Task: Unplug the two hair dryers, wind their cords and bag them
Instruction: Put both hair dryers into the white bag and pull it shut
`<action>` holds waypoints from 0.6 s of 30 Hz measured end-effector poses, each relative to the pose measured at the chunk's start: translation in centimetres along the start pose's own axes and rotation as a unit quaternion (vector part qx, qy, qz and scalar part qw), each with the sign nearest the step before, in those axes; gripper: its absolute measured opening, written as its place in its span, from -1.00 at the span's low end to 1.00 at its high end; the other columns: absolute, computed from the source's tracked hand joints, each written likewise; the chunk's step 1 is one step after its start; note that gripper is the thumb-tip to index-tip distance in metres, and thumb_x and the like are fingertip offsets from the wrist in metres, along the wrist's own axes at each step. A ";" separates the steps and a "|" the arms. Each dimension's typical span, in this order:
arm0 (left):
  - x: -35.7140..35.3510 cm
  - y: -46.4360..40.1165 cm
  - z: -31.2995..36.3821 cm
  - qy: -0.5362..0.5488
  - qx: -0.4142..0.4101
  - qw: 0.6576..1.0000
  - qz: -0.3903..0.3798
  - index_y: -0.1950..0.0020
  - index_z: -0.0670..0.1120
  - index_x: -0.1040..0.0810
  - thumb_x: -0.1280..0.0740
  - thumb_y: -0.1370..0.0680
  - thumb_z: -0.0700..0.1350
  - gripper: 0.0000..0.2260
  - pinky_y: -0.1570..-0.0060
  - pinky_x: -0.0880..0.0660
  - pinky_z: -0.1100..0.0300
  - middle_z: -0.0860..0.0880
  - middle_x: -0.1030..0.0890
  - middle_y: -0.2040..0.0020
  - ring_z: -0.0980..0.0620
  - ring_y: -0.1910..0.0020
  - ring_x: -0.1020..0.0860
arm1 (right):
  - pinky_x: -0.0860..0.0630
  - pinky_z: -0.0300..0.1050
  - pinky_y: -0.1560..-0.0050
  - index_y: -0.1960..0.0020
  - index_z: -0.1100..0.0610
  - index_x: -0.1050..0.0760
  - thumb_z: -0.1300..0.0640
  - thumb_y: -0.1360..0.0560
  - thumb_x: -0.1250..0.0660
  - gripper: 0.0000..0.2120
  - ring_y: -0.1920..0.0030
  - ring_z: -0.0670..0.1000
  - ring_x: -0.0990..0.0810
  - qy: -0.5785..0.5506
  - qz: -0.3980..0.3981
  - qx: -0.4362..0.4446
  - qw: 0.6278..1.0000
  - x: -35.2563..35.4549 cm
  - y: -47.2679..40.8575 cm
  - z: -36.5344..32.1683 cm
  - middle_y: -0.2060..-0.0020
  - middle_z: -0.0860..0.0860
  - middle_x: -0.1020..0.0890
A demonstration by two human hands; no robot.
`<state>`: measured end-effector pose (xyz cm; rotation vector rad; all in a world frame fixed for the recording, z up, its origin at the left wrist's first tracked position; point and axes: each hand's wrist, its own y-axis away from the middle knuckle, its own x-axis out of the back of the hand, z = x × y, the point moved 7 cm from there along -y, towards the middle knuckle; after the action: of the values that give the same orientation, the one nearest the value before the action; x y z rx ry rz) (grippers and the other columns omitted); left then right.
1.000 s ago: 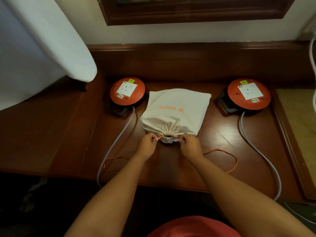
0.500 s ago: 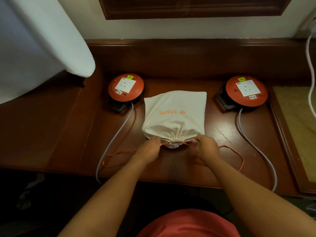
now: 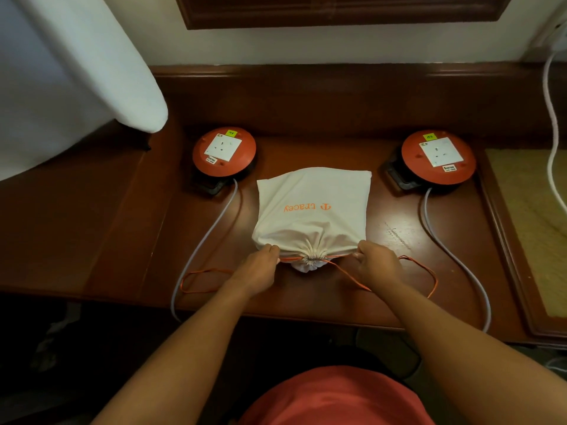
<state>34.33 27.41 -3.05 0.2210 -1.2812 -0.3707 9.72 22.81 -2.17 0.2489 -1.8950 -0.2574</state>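
Note:
A cream drawstring bag (image 3: 313, 207) with orange lettering lies bulging in the middle of the wooden desk (image 3: 306, 299), its mouth gathered tight toward me. No hair dryer shows; the bag's contents are hidden. My left hand (image 3: 256, 269) grips the orange drawstring (image 3: 202, 280) at the left of the gathered mouth. My right hand (image 3: 376, 265) grips the same cord at the right, and loose loops of it trail outward on both sides.
Two orange cable reels with white sockets stand on the desk, the left reel (image 3: 224, 154) and the right reel (image 3: 438, 156), each trailing a grey cable over the front edge. No plug sits in either socket. A white padded board (image 3: 61, 72) overhangs the left side. A woven mat (image 3: 534, 222) lies at the right.
My hands have moved apart along the drawstring, the right one farther out, and the bag's mouth has cinched tighter.

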 end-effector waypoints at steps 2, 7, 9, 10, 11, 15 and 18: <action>0.0 0.2 0.5 0.023 0.004 1.000 0.003 -0.09 -0.20 -0.40 -0.13 -0.64 -0.13 -0.85 0.07 -0.42 -0.08 -0.18 -0.48 -0.10 -0.25 -0.01 -0.52 | -0.27 -0.14 0.25 0.24 0.09 -0.41 0.17 -0.52 -0.27 -0.83 0.13 0.20 -0.55 0.010 -0.014 0.009 1.000 0.1 0.0 0.4 0.27 0.09 -0.57; 1.7 2.0 1.5 0.030 0.013 0.981 0.193 -0.20 -0.19 -0.49 -0.35 -0.51 -0.13 -0.71 -0.13 -0.40 -0.04 -0.18 -0.52 -0.14 -0.19 -0.14 -0.47 | -0.42 -0.01 0.09 0.10 0.16 -0.59 0.19 -0.46 -0.21 -0.82 0.09 0.15 -0.52 -0.016 0.075 0.121 0.990 1.4 1.9 0.5 0.19 0.08 -0.60; 2.1 4.0 2.2 0.082 0.031 0.948 0.307 -0.16 -0.18 -0.51 -0.38 -0.45 -0.16 -0.71 -0.11 -0.39 0.01 -0.16 -0.52 -0.09 -0.14 -0.11 -0.44 | -0.41 -0.02 0.10 0.09 0.17 -0.57 0.25 -0.46 -0.24 -0.87 0.11 0.10 -0.50 -0.086 0.092 0.108 0.986 1.0 3.6 0.5 0.18 0.07 -0.59; 1.7 4.9 2.6 0.126 0.057 0.934 0.331 -0.08 -0.16 -0.53 -0.36 -0.46 -0.18 -0.79 -0.05 -0.37 0.08 -0.13 -0.52 -0.02 -0.10 -0.05 -0.44 | -0.41 -0.02 0.12 0.12 0.17 -0.57 0.27 -0.48 -0.26 -0.89 0.14 0.08 -0.51 -0.142 0.073 0.079 0.984 0.3 4.4 0.4 0.20 0.06 -0.60; 0.9 5.3 2.8 0.209 0.102 0.918 0.321 0.01 -0.15 -0.54 -0.34 -0.48 -0.21 -0.90 0.05 -0.35 0.17 -0.09 -0.52 0.06 -0.07 0.03 -0.46 | -0.43 0.00 0.14 0.16 0.15 -0.56 0.27 -0.50 -0.28 -0.88 0.19 0.06 -0.52 -0.213 0.032 0.031 0.976 -0.7 5.0 0.2 0.24 0.06 -0.60; -6.5 4.5 4.3 0.658 0.359 0.659 0.061 0.08 -0.13 -0.53 -0.24 -0.62 -0.06 -0.82 0.37 -0.39 0.27 -0.06 -0.54 0.25 0.02 0.33 -0.50 | -0.43 -0.07 0.25 0.12 0.20 -0.53 0.02 -0.61 -0.17 -0.70 0.25 0.05 -0.53 -0.547 -0.176 -0.250 0.779 -5.8 6.2 -1.2 0.22 0.15 -0.60; -8.4 3.4 5.7 0.779 0.374 0.503 0.017 -0.04 -0.14 -0.54 -0.12 -0.62 0.17 -0.59 0.24 -0.43 0.19 -0.08 -0.57 0.12 0.00 0.21 -0.53 | -0.46 -0.03 0.10 0.05 0.24 -0.48 -0.14 -0.62 -0.05 -0.54 0.14 0.09 -0.55 -0.658 -0.195 -0.311 0.658 -7.2 5.3 -2.7 0.13 0.15 -0.58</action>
<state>27.34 34.09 -7.70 0.9932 0.5187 0.4866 14.38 29.84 -6.17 -0.0771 -2.9527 -1.7475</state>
